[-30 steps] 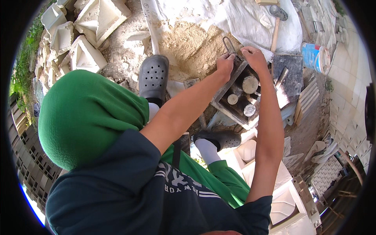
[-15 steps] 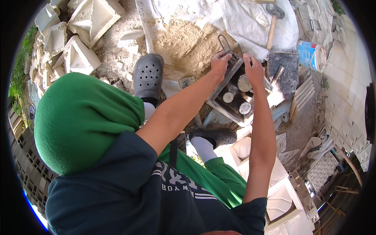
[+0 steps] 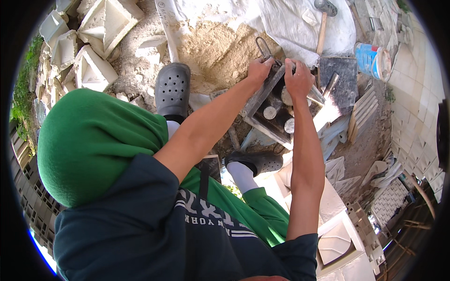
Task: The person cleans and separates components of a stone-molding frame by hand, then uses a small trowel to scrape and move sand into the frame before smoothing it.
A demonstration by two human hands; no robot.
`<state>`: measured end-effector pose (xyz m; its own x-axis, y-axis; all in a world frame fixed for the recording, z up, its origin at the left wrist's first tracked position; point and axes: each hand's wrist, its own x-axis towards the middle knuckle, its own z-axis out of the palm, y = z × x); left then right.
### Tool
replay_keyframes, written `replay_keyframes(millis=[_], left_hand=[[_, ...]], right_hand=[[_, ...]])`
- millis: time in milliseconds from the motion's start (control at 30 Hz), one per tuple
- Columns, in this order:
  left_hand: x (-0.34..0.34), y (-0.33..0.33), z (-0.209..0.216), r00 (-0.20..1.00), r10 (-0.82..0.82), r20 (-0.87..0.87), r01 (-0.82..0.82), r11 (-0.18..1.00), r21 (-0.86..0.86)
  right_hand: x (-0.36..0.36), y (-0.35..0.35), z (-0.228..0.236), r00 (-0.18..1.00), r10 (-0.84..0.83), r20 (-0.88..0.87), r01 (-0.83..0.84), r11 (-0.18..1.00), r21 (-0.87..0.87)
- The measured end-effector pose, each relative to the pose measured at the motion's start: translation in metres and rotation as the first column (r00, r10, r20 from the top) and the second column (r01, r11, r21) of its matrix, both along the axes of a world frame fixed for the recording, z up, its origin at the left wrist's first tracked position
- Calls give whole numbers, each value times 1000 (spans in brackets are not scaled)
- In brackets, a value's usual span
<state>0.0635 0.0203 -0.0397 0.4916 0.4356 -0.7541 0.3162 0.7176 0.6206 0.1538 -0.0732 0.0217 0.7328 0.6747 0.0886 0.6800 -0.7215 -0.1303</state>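
Your left hand [image 3: 259, 70] and right hand [image 3: 298, 78] both grip the rim of the dark rectangular metal mould [image 3: 274, 105], tilted on the sandy ground [image 3: 215, 47] beside your grey clog [image 3: 172, 89].

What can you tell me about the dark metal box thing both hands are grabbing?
The metal mould is a dark grey, open-topped rectangular frame, dusty and worn. Pale round cylinders stand inside it. A wire loop handle sticks out at its far end. It sits tilted on the sandy ground, ahead of two grey clogs. The left hand grips its far corner by the handle, and the right hand presses on its far rim.
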Motion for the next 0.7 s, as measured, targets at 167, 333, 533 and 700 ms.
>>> replay_keyframes(millis=[167, 333, 533, 700], left_hand=[[7, 4, -10, 999, 12, 41, -7, 993, -119], [7, -8, 5, 982, 171, 77, -138, 936, -323], [5, -12, 5, 961, 270, 53, -232, 900, -370], [11, -16, -5, 943, 332, 39, -305, 903, -303]], right_hand=[[31, 26, 6, 912, -251, -324, 147, 938, -313], [59, 74, -9, 768, -27, -640, -214, 931, -296], [52, 103, -24, 783, 44, -621, -386, 817, -428], [60, 100, -33, 758, 125, -641, -423, 841, -337]])
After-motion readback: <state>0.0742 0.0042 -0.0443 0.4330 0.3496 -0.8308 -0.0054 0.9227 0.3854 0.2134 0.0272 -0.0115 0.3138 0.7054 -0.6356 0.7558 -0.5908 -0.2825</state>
